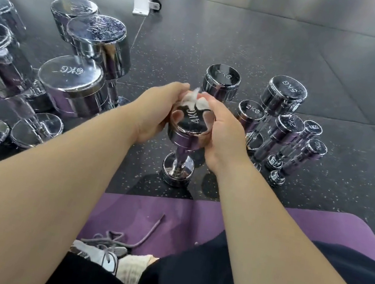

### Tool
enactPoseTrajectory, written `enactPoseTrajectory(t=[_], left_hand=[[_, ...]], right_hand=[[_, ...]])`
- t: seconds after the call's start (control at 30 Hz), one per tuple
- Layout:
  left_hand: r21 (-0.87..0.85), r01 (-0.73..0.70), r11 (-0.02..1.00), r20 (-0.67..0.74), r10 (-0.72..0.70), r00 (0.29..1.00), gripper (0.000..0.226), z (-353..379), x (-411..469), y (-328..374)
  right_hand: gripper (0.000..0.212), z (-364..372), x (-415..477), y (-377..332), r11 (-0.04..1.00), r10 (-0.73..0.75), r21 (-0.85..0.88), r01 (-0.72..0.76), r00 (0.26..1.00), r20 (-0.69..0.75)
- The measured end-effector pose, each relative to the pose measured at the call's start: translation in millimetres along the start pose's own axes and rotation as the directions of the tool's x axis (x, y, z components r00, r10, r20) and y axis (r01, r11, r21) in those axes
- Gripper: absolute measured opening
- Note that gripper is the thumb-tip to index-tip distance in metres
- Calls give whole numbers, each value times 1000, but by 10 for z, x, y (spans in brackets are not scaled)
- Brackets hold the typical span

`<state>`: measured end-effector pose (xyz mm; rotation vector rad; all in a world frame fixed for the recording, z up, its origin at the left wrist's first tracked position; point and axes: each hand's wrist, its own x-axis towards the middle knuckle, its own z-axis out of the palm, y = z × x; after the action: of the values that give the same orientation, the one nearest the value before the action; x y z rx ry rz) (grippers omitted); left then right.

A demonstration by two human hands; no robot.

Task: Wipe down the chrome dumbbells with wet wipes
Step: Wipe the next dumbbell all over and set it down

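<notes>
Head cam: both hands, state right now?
Left hand: grip curled round the top head of the upright 4KG dumbbell.
Right hand: grip on the white wet wipe, held against that head.

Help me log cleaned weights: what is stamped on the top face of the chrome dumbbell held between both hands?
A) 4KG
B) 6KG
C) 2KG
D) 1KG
A: the chrome dumbbell, gripped by the left hand with the wet wipe held to it by the right hand, reads 4KG on top.
</notes>
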<state>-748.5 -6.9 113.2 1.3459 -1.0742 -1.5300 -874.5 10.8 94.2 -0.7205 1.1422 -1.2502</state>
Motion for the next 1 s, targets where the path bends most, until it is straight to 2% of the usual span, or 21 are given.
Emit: enactPoseTrajectory(t=[0.07, 0.13, 0.17, 0.23, 0.3, 0.43, 0.53, 0.63, 0.77, 0.9, 1.0], left_hand=[[-74, -39, 997, -1, 39, 999, 33, -48, -86, -25], [-144, -56, 988, -41, 50, 998, 26, -72, -164, -58], [-128, -65, 990, -57, 58, 997, 24, -57, -198, -81], [12, -53, 999, -72, 53, 996, 19, -9, -263, -130], [78, -38, 996, -116, 47, 992, 27, 35, -275, -183], [23, -72, 997, -143, 74, 987, 33, 73, -260, -216], [-68, -79, 995, -166, 67, 984, 28, 48, -228, -204], [-21, -64, 998, -170, 59, 984, 37, 47, -165, -212], [-60, -71, 996, -163, 60, 985, 34, 88, -113, -212], [-8, -75, 997, -151, 73, 986, 45, 30, -42, -213], [-5, -65, 998, -98, 64, 993, 51, 4, -26, -215]], right_hand=[[27, 25, 38, 11, 999, 7, -32, -6, 1000, 12], [34, 1, 20, 40, 998, 26, -50, -26, 1000, 2], [35, -45, 4, 82, 998, 24, -55, -25, 1000, -18], [30, -134, -58, 169, 999, 17, -32, -18, 999, -42], [27, -182, -99, 212, 999, -41, 9, 41, 998, -46], [25, -119, -67, 69, 986, -165, -23, 164, 986, -34], [43, -116, 24, 113, 984, -82, -165, 73, 995, -48], [70, -145, 39, 193, 989, -6, -146, 0, 999, -42], [68, -148, 74, 52, 998, -42, -57, 38, 996, -74], [78, -110, 95, 152, 983, 28, -180, -22, 999, 28], [79, -114, 119, 59, 996, 31, -86, -27, 998, 49]])
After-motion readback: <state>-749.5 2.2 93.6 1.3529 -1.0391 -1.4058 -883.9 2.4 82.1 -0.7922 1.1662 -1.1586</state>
